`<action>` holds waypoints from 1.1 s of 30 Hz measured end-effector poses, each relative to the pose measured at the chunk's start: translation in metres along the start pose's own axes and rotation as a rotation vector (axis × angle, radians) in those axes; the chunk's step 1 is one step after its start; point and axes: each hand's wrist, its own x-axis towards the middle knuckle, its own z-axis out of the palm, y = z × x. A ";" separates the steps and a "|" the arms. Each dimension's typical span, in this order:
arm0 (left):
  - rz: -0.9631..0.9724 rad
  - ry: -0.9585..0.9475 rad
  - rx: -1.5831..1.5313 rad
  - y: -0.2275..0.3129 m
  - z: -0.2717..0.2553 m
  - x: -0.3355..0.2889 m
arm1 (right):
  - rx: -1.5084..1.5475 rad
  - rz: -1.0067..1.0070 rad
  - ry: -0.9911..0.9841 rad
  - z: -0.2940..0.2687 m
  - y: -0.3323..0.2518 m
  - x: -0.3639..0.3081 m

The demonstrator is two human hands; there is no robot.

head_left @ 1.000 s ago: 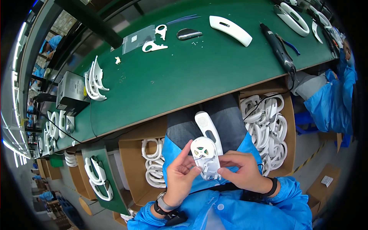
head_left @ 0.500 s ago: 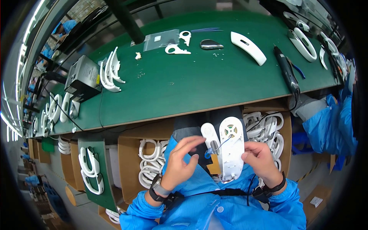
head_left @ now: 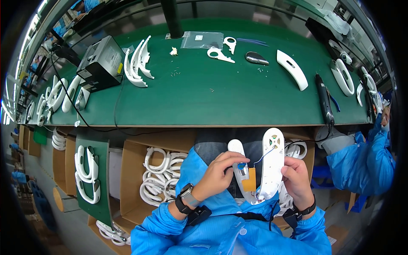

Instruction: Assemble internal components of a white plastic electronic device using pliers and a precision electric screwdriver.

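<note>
A box (head_left: 130, 182) of white loops (head_left: 157, 171) lies at the left hand's (head_left: 219, 176) nine o'clock. Its fingers meet a white casing (head_left: 240, 173) at three o'clock, grip unclear. A white cover (head_left: 271, 170), at the right hand's (head_left: 298, 180) ten o'clock, is pinched there.

An open lane runs along the near side of the desk (head_left: 225, 112), between the cable (head_left: 115, 104) at left and the driver (head_left: 325, 102) at right; curved covers (head_left: 135, 66), a bag (head_left: 202, 40) and a handle (head_left: 292, 70) obstruct farther back. Nearer, a blue wire (head_left: 263, 155) and orange flap (head_left: 249, 182) obstruct the narrow gap between left shell (head_left: 236, 147) and right shell (head_left: 271, 170).
</note>
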 end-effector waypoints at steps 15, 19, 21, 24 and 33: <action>-0.086 -0.434 -0.349 0.017 -0.023 0.011 | -0.007 0.012 0.092 -0.016 0.000 0.007; -0.066 -0.375 -0.477 0.041 -0.027 0.004 | 0.056 0.012 0.096 -0.001 -0.002 0.016; -0.085 -0.367 -0.488 0.055 -0.025 0.000 | 0.031 -0.011 0.102 0.009 -0.002 0.019; -0.084 -0.291 -0.329 0.072 -0.014 -0.003 | 0.052 -0.089 0.103 0.022 0.008 0.022; -0.195 -0.206 -0.245 0.071 0.010 -0.007 | 0.076 -0.163 -0.031 0.006 0.042 0.022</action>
